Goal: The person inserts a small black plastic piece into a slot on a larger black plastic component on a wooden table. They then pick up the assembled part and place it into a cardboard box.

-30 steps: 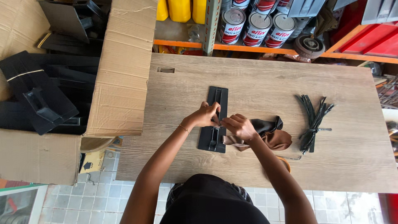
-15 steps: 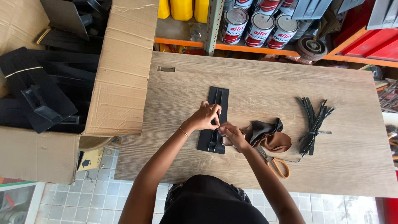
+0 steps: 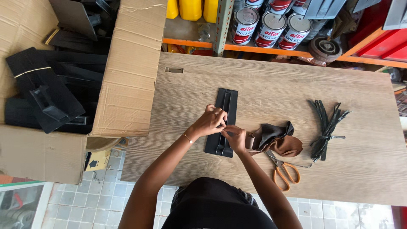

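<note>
A long black plastic channel part [image 3: 223, 111] lies lengthwise on the wooden table [image 3: 271, 85]. My left hand [image 3: 209, 122] rests on its middle with fingers pinched together. My right hand [image 3: 234, 138] meets it from below, fingertips pressed on the same part. What the fingers pinch between them is too small to tell. A brown and black piece of rubbery sheet [image 3: 277, 140] lies just right of my right hand.
Orange-handled scissors [image 3: 282, 169] lie near the table's front edge. A bundle of black strips [image 3: 325, 127] sits to the right. A large cardboard box [image 3: 127, 72] of black plastic parts [image 3: 46, 97] stands left. Shelves with cans [image 3: 271, 23] and yellow jugs run behind.
My right hand moved left from the brown sheet onto the black part, meeting my left hand. The scissors came into sight as the hand left them.
</note>
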